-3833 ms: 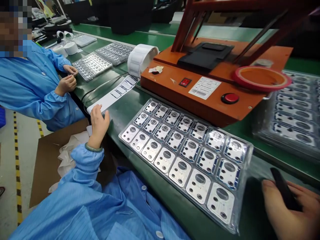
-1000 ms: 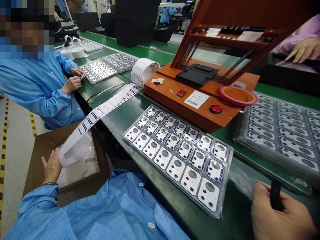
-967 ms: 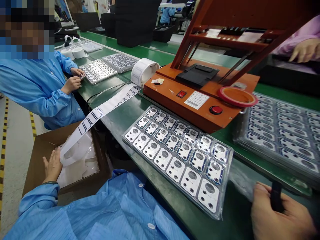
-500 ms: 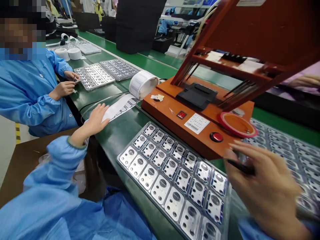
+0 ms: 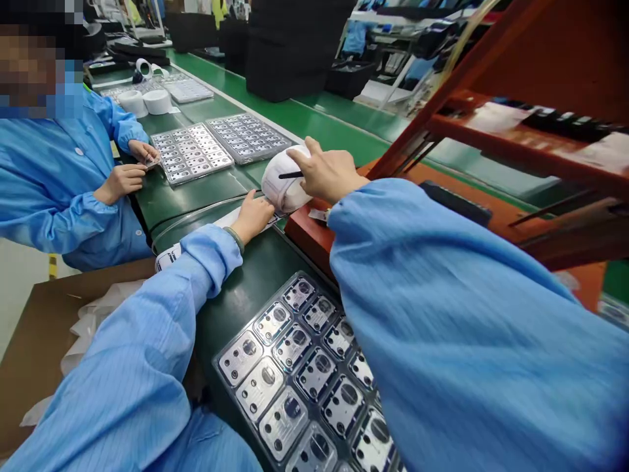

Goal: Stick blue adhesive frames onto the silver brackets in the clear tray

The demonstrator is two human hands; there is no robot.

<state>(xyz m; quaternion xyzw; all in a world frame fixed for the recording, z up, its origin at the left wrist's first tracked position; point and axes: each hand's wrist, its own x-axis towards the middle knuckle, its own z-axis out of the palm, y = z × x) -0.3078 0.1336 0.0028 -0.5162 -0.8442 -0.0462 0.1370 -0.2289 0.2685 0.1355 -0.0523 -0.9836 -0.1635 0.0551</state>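
Label roll is steadied by the right hand, fingers pinching a black tool; label strip is pinned by pressed-together fingers of the left hand.

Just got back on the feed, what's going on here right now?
The person's right hand holds a slim black tool against a white label roll. Their left hand rests on the paper label strip beside the roll. A clear tray of metal plates lies in front of them. To the left, a co-worker's hands hold a small piece beside another tray of plates.
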